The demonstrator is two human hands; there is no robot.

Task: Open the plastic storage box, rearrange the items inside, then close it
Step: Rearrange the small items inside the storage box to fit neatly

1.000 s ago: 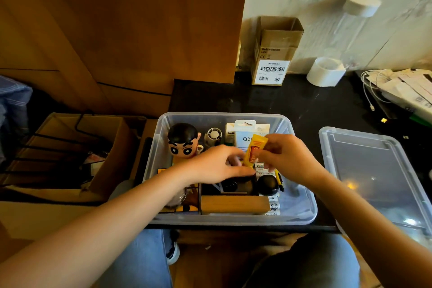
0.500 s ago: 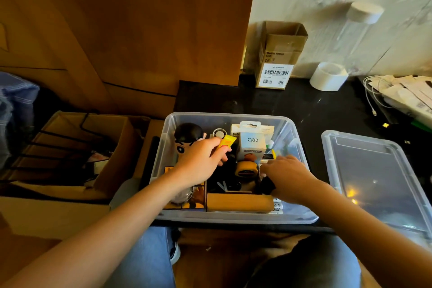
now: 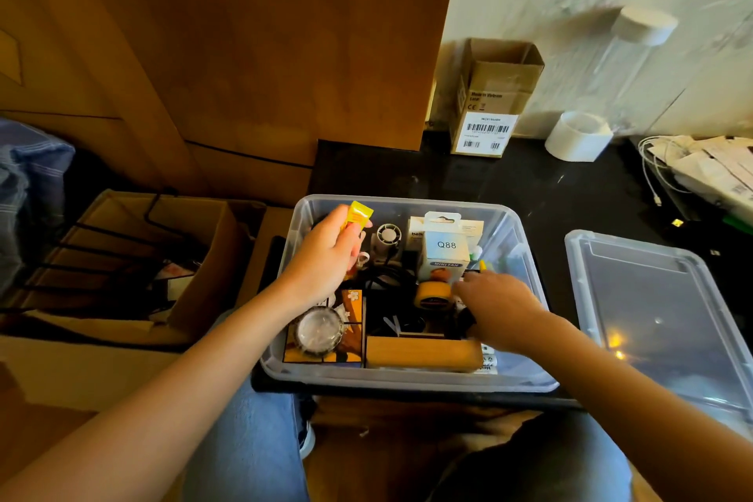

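While left hand (image 3: 326, 257) pinches yellow sachet (image 3: 358, 213), storage box (image 3: 407, 377) open

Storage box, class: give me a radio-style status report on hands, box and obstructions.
Left hand shut on yellow packet, far-left corner. Right hand down among items, grip unclear. Box open, lid on the right. Nothing blocking.

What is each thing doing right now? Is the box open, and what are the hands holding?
Plastic storage box: open, full of items.
Lid: off, lying flat on the counter right of the box.
Left hand: shut on the yellow packet, raised at the box's back left.
Right hand: reaching down among the items; grip hidden.
Cardboard box: upright by the wall, top flaps open.
Q88 box: standing upright.
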